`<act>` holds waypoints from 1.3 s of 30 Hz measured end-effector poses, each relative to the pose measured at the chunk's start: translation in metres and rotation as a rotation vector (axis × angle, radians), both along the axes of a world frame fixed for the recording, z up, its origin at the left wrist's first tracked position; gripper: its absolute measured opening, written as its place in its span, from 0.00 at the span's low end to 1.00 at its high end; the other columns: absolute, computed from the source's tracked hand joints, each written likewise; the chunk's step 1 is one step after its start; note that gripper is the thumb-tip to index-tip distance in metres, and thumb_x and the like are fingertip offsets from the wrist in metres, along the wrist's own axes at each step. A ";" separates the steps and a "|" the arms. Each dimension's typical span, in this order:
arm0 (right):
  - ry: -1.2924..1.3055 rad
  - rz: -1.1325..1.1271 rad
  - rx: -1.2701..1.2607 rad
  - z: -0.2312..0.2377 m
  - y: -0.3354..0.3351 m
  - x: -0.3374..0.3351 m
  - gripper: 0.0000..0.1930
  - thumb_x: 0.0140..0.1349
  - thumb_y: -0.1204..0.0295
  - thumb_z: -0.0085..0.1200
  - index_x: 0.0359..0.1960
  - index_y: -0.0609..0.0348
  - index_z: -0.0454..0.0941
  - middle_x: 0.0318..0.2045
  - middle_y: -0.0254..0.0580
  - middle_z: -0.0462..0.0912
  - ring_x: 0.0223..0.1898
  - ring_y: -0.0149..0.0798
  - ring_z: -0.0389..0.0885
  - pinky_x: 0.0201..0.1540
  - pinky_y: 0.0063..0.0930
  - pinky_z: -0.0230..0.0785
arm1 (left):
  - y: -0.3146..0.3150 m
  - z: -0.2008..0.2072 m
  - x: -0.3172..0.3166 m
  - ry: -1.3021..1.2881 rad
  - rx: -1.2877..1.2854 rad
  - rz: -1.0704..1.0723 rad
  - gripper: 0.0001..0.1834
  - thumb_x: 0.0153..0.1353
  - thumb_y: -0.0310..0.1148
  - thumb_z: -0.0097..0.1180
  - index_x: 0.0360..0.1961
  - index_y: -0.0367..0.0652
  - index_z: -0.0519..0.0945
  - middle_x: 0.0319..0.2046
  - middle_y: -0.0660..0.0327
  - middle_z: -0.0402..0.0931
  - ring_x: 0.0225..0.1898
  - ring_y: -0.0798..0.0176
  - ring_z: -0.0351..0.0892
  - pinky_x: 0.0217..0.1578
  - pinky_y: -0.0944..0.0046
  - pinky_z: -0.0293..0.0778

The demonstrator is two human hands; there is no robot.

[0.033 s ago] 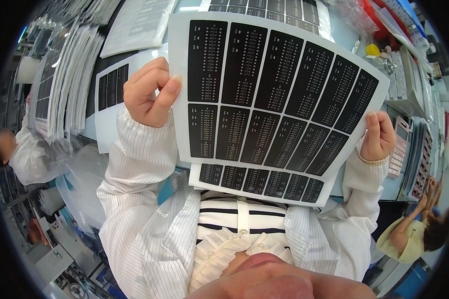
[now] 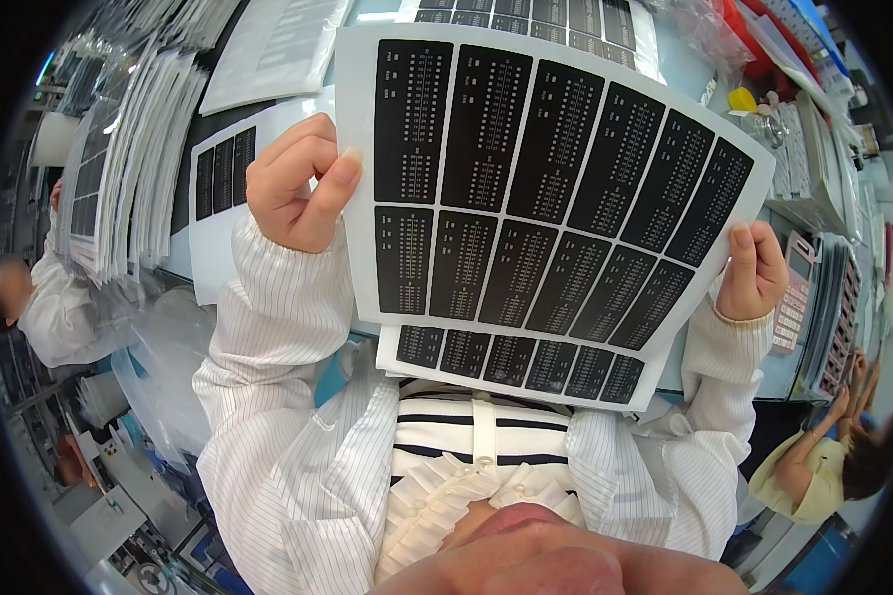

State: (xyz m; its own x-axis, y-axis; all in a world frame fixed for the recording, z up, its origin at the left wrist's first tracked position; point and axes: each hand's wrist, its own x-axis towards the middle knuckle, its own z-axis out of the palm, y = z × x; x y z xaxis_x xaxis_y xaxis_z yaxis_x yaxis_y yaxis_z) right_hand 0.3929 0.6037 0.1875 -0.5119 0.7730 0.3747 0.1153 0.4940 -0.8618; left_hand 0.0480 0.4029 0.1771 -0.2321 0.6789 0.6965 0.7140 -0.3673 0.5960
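Note:
Between my two hands a white sheet printed with black rectangular panels [image 2: 536,134] is held up, tilted and spread flat. My left hand [image 2: 303,183] pinches its left edge between thumb and curled fingers. At the opposite edge, my right hand [image 2: 754,270] grips the sheet with its fingers folded. Below the held sheet, close to my body, the lower row of another printed sheet [image 2: 516,362] shows; the rest of it is hidden. Left of my left hand lies a further white sheet with black panels [image 2: 226,177], partly covered by my arm.
Stacked sheets [image 2: 139,149] stand at the left. A plastic-wrapped pack [image 2: 273,55] and more printed sheets [image 2: 556,22] lie at the back. A pink calculator [image 2: 794,288], folders [image 2: 831,322] and a yellow-capped item [image 2: 742,99] are on the right. People sit at both sides.

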 end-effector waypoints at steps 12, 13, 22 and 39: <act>-0.041 0.055 0.012 0.001 0.002 0.003 0.08 0.63 0.72 0.46 0.31 0.64 0.72 0.24 0.28 0.73 0.25 0.19 0.64 0.30 0.10 0.54 | 0.002 0.002 0.001 -0.007 0.009 -0.002 0.13 0.49 0.24 0.54 0.13 0.36 0.65 0.12 0.62 0.59 0.14 0.69 0.56 0.15 0.70 0.51; -0.056 0.045 0.005 0.001 0.002 0.003 0.08 0.63 0.72 0.46 0.30 0.64 0.72 0.23 0.27 0.72 0.24 0.19 0.64 0.29 0.10 0.54 | 0.002 0.002 0.001 -0.009 0.004 -0.006 0.13 0.49 0.24 0.54 0.13 0.36 0.65 0.12 0.62 0.59 0.14 0.69 0.56 0.15 0.70 0.51; -0.060 0.044 0.042 0.000 0.001 0.000 0.09 0.63 0.71 0.47 0.28 0.64 0.71 0.21 0.27 0.72 0.22 0.18 0.63 0.26 0.10 0.53 | 0.000 0.002 -0.001 0.000 -0.020 -0.014 0.12 0.49 0.24 0.54 0.13 0.35 0.66 0.12 0.61 0.61 0.14 0.68 0.59 0.15 0.70 0.53; 0.005 0.028 0.023 -0.002 0.004 -0.001 0.09 0.62 0.74 0.48 0.26 0.67 0.72 0.20 0.29 0.73 0.23 0.19 0.64 0.26 0.11 0.55 | 0.001 0.005 0.001 -0.001 -0.003 -0.028 0.14 0.48 0.24 0.55 0.13 0.37 0.64 0.11 0.62 0.59 0.13 0.67 0.57 0.14 0.68 0.51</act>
